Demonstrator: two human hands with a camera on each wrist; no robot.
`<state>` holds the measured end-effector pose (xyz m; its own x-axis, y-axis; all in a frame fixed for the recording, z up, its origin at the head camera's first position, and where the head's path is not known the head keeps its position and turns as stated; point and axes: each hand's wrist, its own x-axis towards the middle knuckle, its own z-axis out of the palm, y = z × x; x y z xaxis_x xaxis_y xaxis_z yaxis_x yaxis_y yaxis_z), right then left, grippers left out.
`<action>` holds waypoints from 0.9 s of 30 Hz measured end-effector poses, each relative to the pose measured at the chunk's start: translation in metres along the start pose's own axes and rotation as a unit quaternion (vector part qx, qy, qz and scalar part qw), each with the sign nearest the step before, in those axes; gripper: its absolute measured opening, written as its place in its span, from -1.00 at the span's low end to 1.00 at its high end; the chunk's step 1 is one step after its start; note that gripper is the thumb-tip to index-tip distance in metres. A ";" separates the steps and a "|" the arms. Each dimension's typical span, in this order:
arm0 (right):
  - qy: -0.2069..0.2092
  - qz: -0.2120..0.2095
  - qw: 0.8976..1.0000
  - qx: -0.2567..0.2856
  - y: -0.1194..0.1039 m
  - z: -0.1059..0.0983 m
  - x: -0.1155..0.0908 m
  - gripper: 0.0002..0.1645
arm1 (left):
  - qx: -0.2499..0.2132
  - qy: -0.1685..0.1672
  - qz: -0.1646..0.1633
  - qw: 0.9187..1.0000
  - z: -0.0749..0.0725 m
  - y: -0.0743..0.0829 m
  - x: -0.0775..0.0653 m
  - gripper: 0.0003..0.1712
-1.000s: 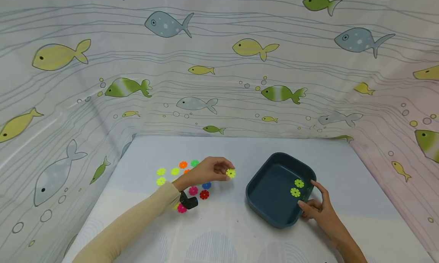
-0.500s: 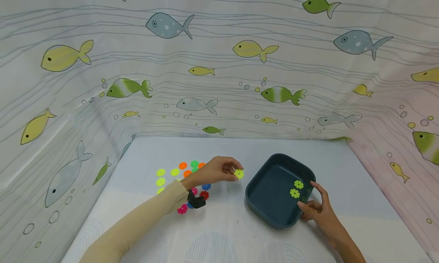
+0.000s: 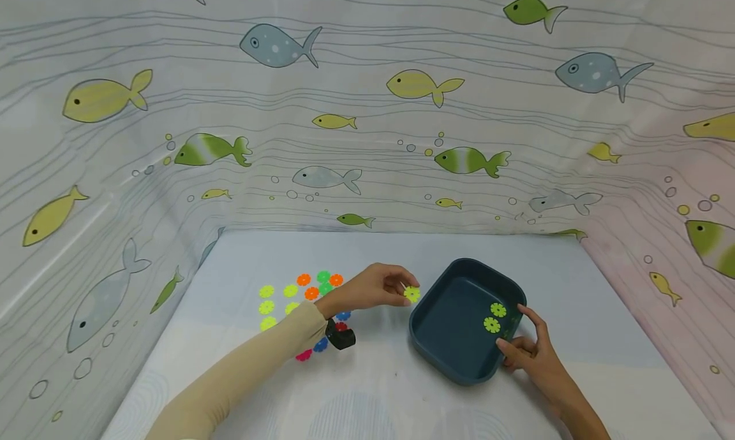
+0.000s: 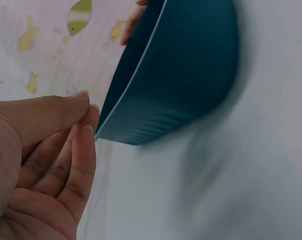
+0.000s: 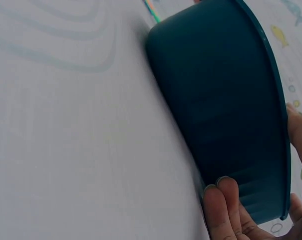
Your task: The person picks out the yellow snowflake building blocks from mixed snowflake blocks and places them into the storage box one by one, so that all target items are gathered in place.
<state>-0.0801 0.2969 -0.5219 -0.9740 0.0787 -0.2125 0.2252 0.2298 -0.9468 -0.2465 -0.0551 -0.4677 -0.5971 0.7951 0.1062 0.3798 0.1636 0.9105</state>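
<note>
Between thumb and fingertips, my left hand (image 3: 376,286) pinches a yellow flower-shaped disc (image 3: 411,294) just left of the dark blue tray (image 3: 419,351). In the left wrist view the disc is hidden behind the fingers, which are close to the tray's rim. My right hand (image 3: 536,357) grips the tray's right side, its thumb over the rim and other fingers against the outer wall, as the right wrist view shows. Two yellow discs, one of them a lower yellow disc (image 3: 491,325), lie inside the tray near the right hand.
Several loose flower discs lie on the white table left of the tray: yellow discs (image 3: 267,307), orange discs (image 3: 311,293), green, blue and red ones. My left forearm (image 3: 247,370) covers part of them. A fish-patterned sheet (image 3: 367,146) rises behind and on both sides.
My left hand has moved right with the yellow disc, from above the table to beside the tray's left rim. The right hand and the tray have stayed in place.
</note>
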 end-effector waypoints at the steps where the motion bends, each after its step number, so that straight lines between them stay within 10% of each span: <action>1: 0.000 -0.001 1.000 0.000 0.000 0.000 0.000 0.07 | -0.003 -0.003 0.002 1.000 0.001 0.000 0.002 -0.62; 27: 0.000 0.004 1.000 -0.006 0.002 0.000 0.001 0.08 | -0.002 -0.064 0.054 0.996 0.046 0.013 0.058 -0.60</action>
<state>-0.0806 0.2970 -0.5240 -0.9721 0.0800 -0.2204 0.2334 0.2403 -0.9422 -0.2437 0.0206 -0.4679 -0.4569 0.8765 0.1517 0.4345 0.0711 0.8979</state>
